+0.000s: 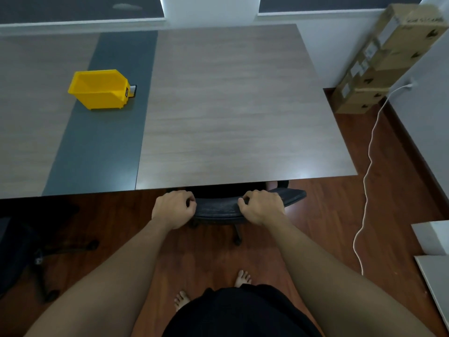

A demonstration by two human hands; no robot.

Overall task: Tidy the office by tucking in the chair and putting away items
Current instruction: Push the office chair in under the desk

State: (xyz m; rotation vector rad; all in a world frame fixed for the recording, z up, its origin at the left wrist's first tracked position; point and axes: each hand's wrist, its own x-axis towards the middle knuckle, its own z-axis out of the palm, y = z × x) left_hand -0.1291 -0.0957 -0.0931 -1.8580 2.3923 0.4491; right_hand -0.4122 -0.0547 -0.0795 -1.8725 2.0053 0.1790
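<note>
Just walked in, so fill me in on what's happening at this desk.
A person stands at the desk with both hands on the top of a black office chair's backrest: left hand and right hand, each closed on it. The chair's seat is already under the desk edge, so it looks nearly tucked in. A yellow bin sits on the desk's dark strip, untouched. Cardboard boxes are stacked in the corner.
</note>
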